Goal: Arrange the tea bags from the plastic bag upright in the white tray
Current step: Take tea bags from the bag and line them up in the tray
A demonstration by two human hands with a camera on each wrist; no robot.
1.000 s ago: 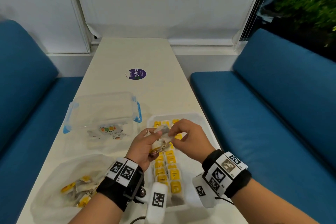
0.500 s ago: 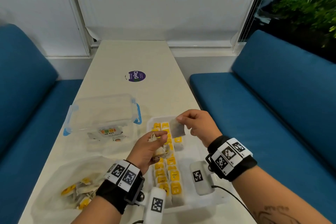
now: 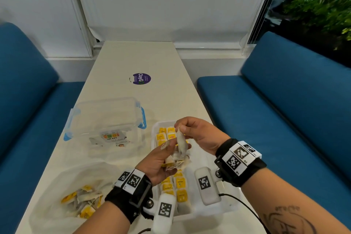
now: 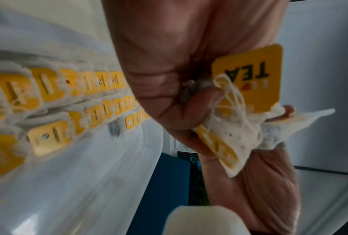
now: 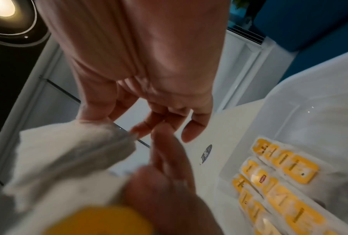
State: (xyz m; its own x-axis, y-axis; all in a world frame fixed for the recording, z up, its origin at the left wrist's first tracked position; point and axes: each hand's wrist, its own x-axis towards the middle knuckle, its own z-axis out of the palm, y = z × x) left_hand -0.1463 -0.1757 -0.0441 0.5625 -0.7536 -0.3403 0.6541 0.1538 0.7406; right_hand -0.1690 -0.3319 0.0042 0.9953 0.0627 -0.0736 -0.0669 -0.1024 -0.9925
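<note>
The white tray [image 3: 155, 129] holds rows of upright tea bags with yellow tags [image 3: 180, 184], also seen from the left wrist [image 4: 72, 93] and the right wrist [image 5: 279, 173]. Over the tray, my left hand [image 3: 171, 156] grips a bundle of tea bags [image 3: 176, 161], whose tags and strings show in the left wrist view [image 4: 247, 76]. My right hand [image 3: 180, 129] pinches the top of one tea bag [image 3: 180, 143], which hangs down just above that bundle. The right wrist view shows this bag [image 5: 68, 143] blurred and close. The plastic bag [image 3: 57, 186] at the lower left holds several more tea bags [image 3: 85, 201].
A clear lidded box with blue clips [image 3: 106, 119] stands left of the tray. A purple round sticker [image 3: 141, 79] lies farther up the table [image 3: 133, 59]. Blue benches [image 3: 275, 110] run along both sides, and the tray's right part shows bare floor.
My right hand has pulled one tea bag out of the left hand's bundle and lifted it. The bag now hangs edge-on close to the left hand, which has stayed over the tray.
</note>
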